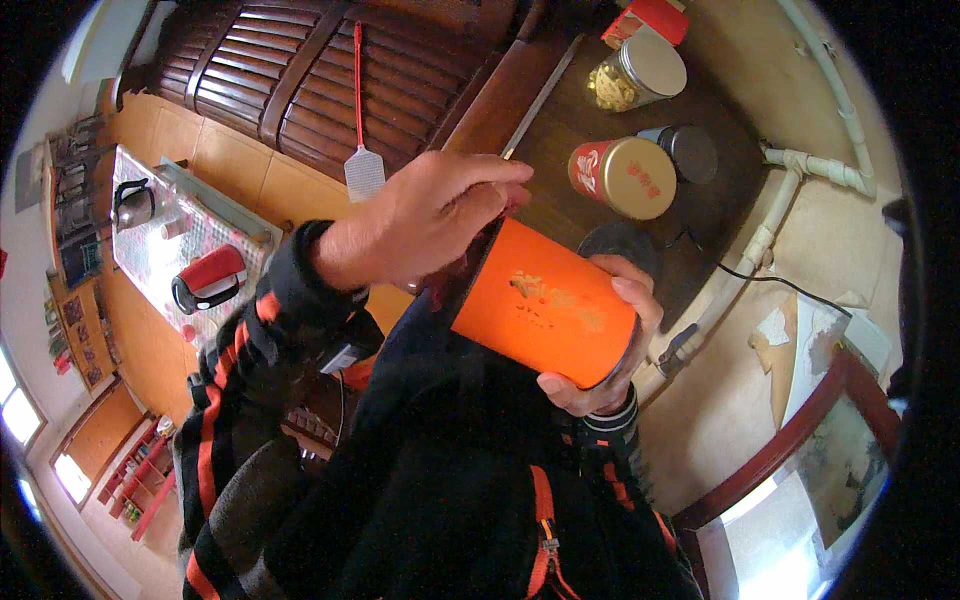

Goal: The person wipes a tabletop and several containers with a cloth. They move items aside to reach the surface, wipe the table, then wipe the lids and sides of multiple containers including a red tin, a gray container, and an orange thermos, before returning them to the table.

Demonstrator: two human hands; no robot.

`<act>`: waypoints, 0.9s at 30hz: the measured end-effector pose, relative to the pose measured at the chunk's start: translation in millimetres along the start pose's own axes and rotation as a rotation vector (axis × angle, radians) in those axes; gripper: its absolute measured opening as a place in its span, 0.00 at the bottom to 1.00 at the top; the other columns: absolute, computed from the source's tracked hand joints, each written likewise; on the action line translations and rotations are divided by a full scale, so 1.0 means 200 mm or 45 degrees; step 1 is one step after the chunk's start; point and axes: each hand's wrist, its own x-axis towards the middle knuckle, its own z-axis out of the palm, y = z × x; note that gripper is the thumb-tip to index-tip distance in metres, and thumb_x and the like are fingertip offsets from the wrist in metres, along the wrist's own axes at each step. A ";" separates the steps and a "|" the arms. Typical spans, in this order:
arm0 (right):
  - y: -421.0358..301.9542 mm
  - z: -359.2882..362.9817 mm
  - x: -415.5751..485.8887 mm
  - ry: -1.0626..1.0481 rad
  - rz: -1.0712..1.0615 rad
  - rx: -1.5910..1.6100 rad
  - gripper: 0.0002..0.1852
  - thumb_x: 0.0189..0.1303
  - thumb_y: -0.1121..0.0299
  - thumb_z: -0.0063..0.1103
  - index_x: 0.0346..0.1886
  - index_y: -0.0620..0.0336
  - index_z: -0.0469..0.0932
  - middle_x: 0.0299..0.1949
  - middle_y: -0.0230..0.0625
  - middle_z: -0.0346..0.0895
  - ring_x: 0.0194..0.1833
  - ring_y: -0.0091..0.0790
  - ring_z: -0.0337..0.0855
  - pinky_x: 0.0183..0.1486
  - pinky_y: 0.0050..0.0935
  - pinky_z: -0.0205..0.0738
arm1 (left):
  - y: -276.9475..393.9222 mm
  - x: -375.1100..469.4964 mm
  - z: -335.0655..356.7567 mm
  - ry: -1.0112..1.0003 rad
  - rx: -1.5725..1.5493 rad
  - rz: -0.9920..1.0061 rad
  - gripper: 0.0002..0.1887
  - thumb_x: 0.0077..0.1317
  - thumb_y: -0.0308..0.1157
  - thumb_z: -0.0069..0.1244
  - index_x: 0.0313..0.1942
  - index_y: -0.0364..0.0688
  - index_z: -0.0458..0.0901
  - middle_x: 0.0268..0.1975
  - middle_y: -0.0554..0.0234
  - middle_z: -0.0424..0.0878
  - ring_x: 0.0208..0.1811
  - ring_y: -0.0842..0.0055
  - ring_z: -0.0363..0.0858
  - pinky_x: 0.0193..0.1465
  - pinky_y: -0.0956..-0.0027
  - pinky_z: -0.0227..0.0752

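An orange cylindrical canister (547, 304) with worn gold writing lies tilted in front of my body. My right hand (611, 345) grips it around its lower right end, with fingers and thumb on opposite sides. Over its upper left end is my left hand (431, 217), fingers together and bent across the rim. Something dark red shows below these fingers, but its nature is unclear. Whether my left hand holds anything is hidden. Beyond the canister, a red tin with a gold lid (637, 178) stands on a dark wooden surface (551, 176).
A clear jar (637, 71) with yellowish contents, a dark-lidded container (691, 154) and a red box (646, 22) share the dark surface. White pipes (772, 210) and a black cable run along the wall. A red fly swatter (365, 169) rests by a slatted wooden bench (360, 82).
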 end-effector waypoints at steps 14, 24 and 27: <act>0.02 0.06 -0.15 0.705 0.979 1.144 0.47 0.68 0.37 0.53 0.80 0.62 0.60 0.76 0.47 0.67 0.74 0.51 0.71 0.75 0.53 0.65 | -0.02 0.12 0.23 0.553 -1.190 0.098 0.16 0.84 0.30 0.33 0.62 0.29 0.72 0.67 0.39 0.78 0.70 0.56 0.78 0.75 0.54 0.71; -0.05 0.13 0.01 0.729 0.898 1.310 0.50 0.68 0.32 0.46 0.82 0.61 0.56 0.79 0.49 0.62 0.77 0.55 0.67 0.77 0.57 0.64 | 0.03 0.09 0.32 0.524 -1.002 -0.051 0.22 0.81 0.33 0.34 0.65 0.28 0.75 0.60 0.52 0.84 0.57 0.74 0.84 0.63 0.69 0.76; -0.05 0.14 0.01 0.755 0.859 1.239 0.49 0.69 0.34 0.47 0.82 0.62 0.56 0.79 0.50 0.62 0.76 0.55 0.68 0.77 0.57 0.64 | 0.04 0.05 0.29 0.495 -0.770 -0.150 0.22 0.80 0.33 0.36 0.66 0.31 0.76 0.56 0.60 0.86 0.46 0.83 0.81 0.50 0.77 0.75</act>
